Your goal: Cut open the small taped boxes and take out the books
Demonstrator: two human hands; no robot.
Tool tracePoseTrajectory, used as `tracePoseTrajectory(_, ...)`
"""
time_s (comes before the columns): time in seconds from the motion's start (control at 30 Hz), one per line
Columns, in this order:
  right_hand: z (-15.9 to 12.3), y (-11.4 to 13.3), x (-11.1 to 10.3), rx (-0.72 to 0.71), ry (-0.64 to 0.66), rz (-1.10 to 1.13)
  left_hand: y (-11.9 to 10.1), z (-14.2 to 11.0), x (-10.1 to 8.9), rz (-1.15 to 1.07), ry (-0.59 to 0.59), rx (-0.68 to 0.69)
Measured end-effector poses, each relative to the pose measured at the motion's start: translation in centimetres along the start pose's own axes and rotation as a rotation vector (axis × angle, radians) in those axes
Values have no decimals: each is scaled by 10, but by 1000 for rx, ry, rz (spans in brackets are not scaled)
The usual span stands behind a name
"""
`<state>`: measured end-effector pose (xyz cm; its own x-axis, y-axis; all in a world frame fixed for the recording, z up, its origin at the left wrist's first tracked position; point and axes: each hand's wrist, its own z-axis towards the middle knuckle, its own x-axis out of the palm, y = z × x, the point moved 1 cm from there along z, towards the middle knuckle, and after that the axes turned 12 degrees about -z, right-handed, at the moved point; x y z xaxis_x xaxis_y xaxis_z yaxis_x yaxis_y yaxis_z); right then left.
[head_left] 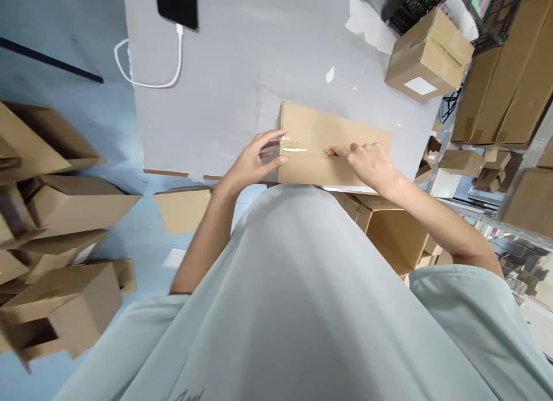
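A long, flat cardboard box point(311, 121) lies on the grey table in front of me, with clear tape point(294, 144) along the left part of its top. My left hand point(258, 159) braces the box's left end, thumb and fingertips touching its edge, fingers apart rather than wrapped around it. My right hand point(367, 163) is closed on a small cutter point(332, 153) over the middle of the box top. Only its thin blade and a bit of red show; the fingers hide the handle.
A phone point(177, 6) with a white cable lies at the table's point(207, 101) far left. At the far right stand a taped carton point(427, 55) and a black crate point(408, 9). Open cartons point(73, 297) crowd the floor at left; another carton point(397, 234) sits below the table edge. Shelving stands at right.
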<state>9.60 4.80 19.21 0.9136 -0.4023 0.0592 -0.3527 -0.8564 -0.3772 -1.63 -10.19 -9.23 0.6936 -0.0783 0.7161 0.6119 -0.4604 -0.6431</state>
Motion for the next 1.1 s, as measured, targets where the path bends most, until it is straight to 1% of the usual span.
tracePoseTrajectory(0.13,-33,-48,61,57,-33,55,10,0,-3,6,-32,13)
tracePoseTrajectory(0.23,-57,-84,109,139,-55,126,29,3,-9,12,-34,36)
tracePoseTrajectory(0.33,-72,-109,149,205,-69,197,48,8,-17,31,-32,54)
tracePoseTrajectory(0.4,-77,-121,170,220,-77,232,52,9,-19,49,-39,50)
tracePoseTrajectory(0.47,-80,-133,190,234,-99,276,47,9,-16,69,-55,11)
tracePoseTrajectory(0.53,-80,-148,217,245,-135,346,33,7,-7,76,-111,-60)
tracePoseTrajectory(0.6,-77,-161,252,260,-171,443,16,3,4,53,-189,-136)
tracePoseTrajectory(0.67,-65,-168,294,301,-204,603,2,0,12,9,-254,-191)
tracePoseTrajectory(0.73,-42,-161,335,386,-251,887,-4,-4,12,-28,-290,-227)
tracePoseTrajectory(0.77,-27,-151,351,454,-275,1081,-4,-5,9,-35,-308,-241)
tracePoseTrajectory(0.8,-11,-136,364,531,-294,1290,-2,-7,4,-37,-332,-254)
tracePoseTrajectory(0.83,7,-118,372,609,-307,1487,0,-9,-3,-37,-362,-264)
tracePoseTrajectory(0.87,24,-98,375,667,-316,1647,3,-11,-10,-35,-395,-272)
tracePoseTrajectory(0.93,54,-54,370,691,-333,1809,6,-15,-22,-23,-450,-274)
tracePoseTrajectory(1.0,75,-15,355,660,-359,1920,4,-17,-30,9,-465,-250)
tracePoseTrajectory(1.07,86,12,339,650,-411,2062,-1,-17,-33,77,-458,-199)
tracePoseTrajectory(1.1,88,19,331,649,-440,2127,-4,-17,-34,120,-457,-172)
